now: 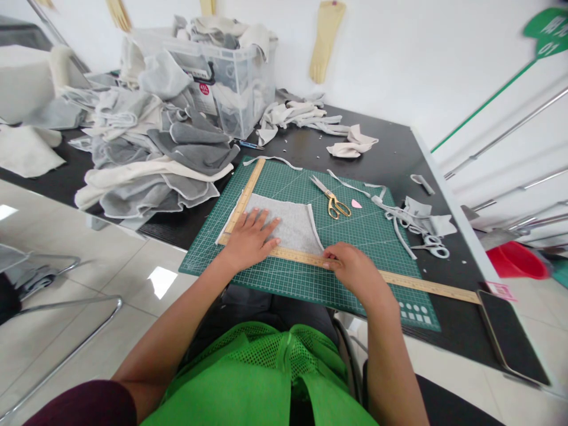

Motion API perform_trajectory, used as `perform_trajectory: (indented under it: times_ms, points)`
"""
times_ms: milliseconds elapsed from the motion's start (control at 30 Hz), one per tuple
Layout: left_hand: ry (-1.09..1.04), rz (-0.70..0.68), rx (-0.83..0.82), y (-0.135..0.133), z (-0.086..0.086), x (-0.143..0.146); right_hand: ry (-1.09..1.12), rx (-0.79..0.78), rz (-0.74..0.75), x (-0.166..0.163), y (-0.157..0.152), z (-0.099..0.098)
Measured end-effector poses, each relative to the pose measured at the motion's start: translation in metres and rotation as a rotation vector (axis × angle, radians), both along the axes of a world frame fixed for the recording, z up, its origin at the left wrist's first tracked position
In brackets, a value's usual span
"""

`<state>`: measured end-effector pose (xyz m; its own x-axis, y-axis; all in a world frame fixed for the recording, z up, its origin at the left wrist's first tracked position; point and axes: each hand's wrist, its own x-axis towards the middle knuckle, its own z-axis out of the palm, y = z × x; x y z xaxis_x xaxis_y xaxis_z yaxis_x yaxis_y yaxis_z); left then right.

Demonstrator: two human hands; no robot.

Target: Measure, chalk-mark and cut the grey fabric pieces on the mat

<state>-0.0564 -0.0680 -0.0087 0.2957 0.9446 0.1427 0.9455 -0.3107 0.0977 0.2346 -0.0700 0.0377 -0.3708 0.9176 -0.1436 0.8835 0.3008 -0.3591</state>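
A grey felt piece (pixel 293 228) lies on the green cutting mat (pixel 364 236). My left hand (pixel 251 236) rests flat on the felt's near left corner with its fingers spread. My right hand (pixel 350 266) sits with its fingers curled, pinching at the long wooden ruler (pixel 426 284) that runs along the felt's near edge. A second wooden ruler (pixel 246 192) lies along the felt's left side. Gold-handled scissors (pixel 331 198) and a small pink chalk (pixel 356 204) lie on the mat beyond the felt.
A heap of grey and cream fabric (pixel 151 160) and a clear plastic bin (pixel 235 83) fill the table's far left. Fabric scraps and white scissors (pixel 432 245) lie right of the mat. A phone (pixel 510 337) sits at the near right edge, a red bowl (pixel 517 260) beyond.
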Motion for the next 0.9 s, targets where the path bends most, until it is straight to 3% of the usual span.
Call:
perform_trajectory:
  times_ms: [900]
  points:
    - [-0.003,-0.006,0.0,0.0004,-0.0001,0.0,0.019,0.002,0.06,0.0022,-0.0026,0.0038]
